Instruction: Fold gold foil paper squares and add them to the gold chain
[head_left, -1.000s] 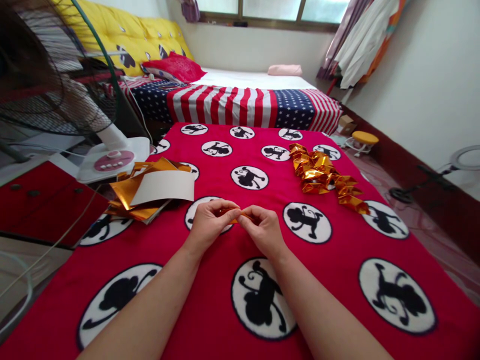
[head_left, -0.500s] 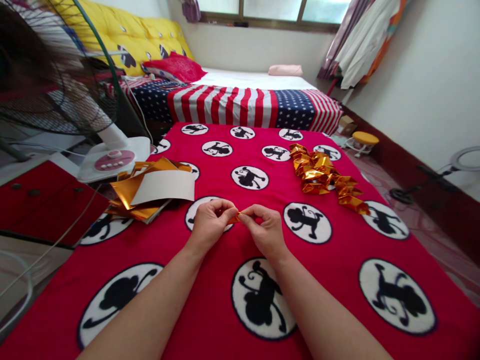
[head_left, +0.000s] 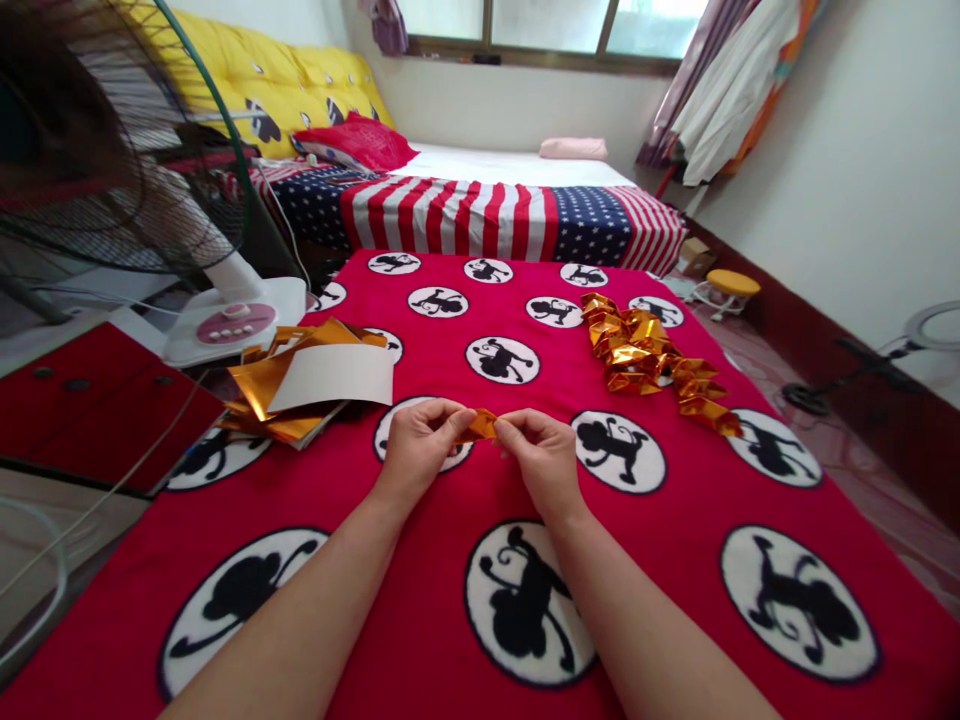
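Observation:
Between my two hands is a small folded piece of shiny gold paper (head_left: 482, 426), held just above the red cloth (head_left: 405, 620) with monkey prints. My left hand (head_left: 421, 440) pinches its left end between thumb and fingers. At its right end, my right hand (head_left: 541, 452) pinches it the same way. A pile of flat gold sheets (head_left: 259, 385) lies to the left, with a pale side of one sheet (head_left: 337, 375) facing up on top. To the right, several folded gold pieces (head_left: 634, 350) lie in a cluster on the cloth.
A fan (head_left: 232, 320) stands at the left beside a red drawer unit (head_left: 97, 400). Behind the cloth-covered surface is a bed with a striped and starred cover (head_left: 465, 215). A yellow stool (head_left: 731, 284) and a stand with a ring (head_left: 885, 355) are at the right.
My hands have moved slightly apart, the right one shifting right, and more of the gold paper shows between them. The whole view has shifted a little.

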